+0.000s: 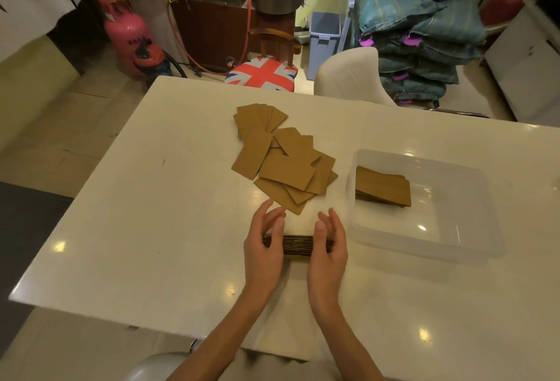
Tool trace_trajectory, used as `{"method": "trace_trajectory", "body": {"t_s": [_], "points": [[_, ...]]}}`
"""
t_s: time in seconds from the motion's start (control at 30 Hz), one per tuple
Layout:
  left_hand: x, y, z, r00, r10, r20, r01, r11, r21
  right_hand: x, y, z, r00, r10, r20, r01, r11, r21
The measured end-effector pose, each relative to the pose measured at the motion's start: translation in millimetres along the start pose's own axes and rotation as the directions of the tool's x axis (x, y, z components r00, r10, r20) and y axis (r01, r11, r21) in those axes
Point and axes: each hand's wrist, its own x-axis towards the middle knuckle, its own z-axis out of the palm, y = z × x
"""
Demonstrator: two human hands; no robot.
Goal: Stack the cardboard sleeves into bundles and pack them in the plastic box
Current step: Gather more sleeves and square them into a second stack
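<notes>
Squaring up at lower centre of the frame: we have a bundle (298, 245) of cardboard sleeves standing on edge on the white table (151, 198), dark corrugated edges facing us. Our left hand (266, 248) cups its left end and our right hand (329, 248) its right end, thumbs hooked round the near corners. The fingers (274, 218) of both hands are curved and lifted above the top edge, slightly spread; whether the fingertips touch the far face we cannot tell, the hands hide it. Just beyond the bundle, mid-frame, lie the loose sleeves (283, 162), an untidy overlapping scatter lying flat. At right centre stands the clear plastic box (472, 229), apart from the scatter; a packed bundle (383, 188) lies flat against its left wall. Upper centre: a chair with a flag-print cushion (262, 74) at the table's far edge.
</notes>
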Motion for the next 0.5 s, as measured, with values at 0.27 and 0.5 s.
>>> {"method": "trace_trajectory", "body": {"t_s": [0.27, 0.5], "points": [[4.9, -6.9, -4.7, 1.0, -0.003, -0.019, 0.003, 1.0, 0.003, -2.3, -2.1, -5.9, 0.986, -0.013, 0.168, 0.022, 0.998, -0.054], [30.2, 7.6, -12.9, 0.958, 0.019, -0.285, -0.051, 0.993, -0.104, -32.3, -22.5, 1.7, 0.924, -0.054, 0.378, 0.112, 0.985, -0.133]]}}
